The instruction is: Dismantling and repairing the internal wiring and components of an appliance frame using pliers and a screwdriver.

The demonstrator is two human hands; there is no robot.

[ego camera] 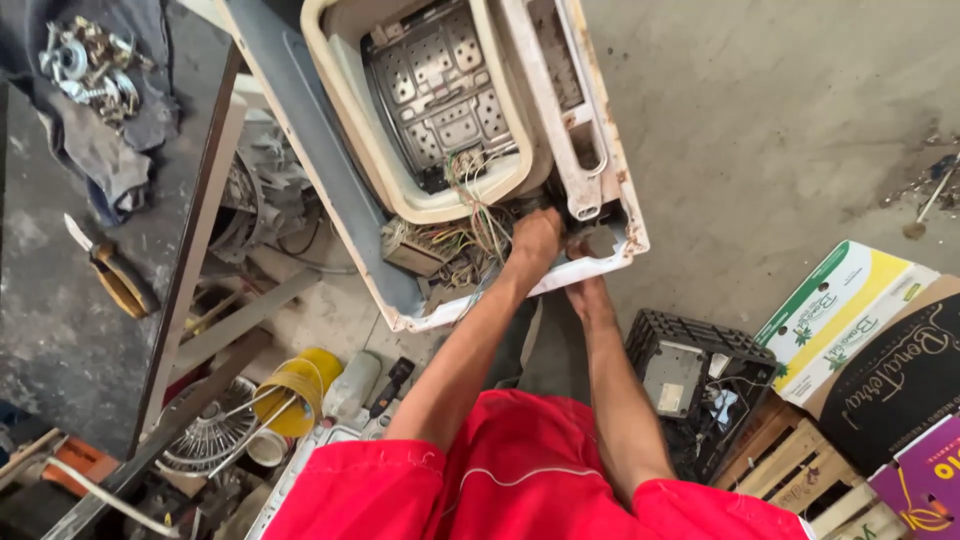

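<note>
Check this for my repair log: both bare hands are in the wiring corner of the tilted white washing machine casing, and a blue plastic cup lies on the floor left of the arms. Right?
Not quite: the plastic cup is yellow, not blue, as the head view shows. The rest holds: left hand and right hand are at the wiring corner of the white washing machine casing.

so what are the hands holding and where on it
Both hands are at the washing machine's near corner. The left hand is beside the wire bundle, the right hand under the rim; actual grips cannot be told.
</note>
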